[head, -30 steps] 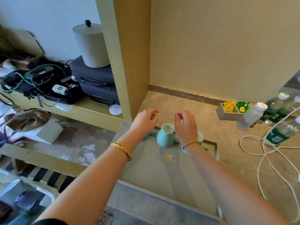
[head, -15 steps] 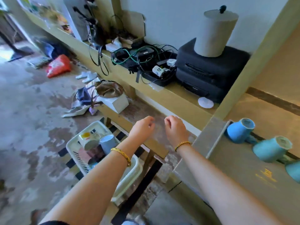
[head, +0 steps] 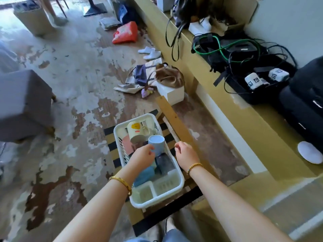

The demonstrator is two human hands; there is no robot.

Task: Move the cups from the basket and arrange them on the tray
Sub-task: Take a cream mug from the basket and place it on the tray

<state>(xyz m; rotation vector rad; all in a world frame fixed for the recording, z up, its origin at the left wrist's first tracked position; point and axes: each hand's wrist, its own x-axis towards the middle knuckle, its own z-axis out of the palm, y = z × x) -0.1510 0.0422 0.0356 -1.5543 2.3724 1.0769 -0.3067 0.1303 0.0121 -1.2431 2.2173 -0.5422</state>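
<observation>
A white plastic basket [head: 176, 186] stands on a low striped rack on the floor. Inside lie a cream mug with a yellow picture [head: 135, 132], a light blue cup [head: 157, 143], a pink cup [head: 127, 145], a dark grey-blue cup [head: 164, 164] and a teal cup [head: 144, 175]. My left hand [head: 142, 158] hovers over the basket with its fingertips at the light blue cup; it holds nothing that I can see. My right hand [head: 186, 155] hangs loosely curled over the basket's right rim, holding nothing. The tray is out of view.
A long yellow-green shelf [head: 218, 95] runs along the right with a black case [head: 304, 105], cables and a bag. On the floor lie a white box [head: 172, 95], cloth bags, white slippers, a red bag [head: 125, 33] and a grey ottoman [head: 22, 103] at left.
My view swung left and down from the tray with its blue cups to the basket on the floor. Both hands travelled from the tray to above the basket.
</observation>
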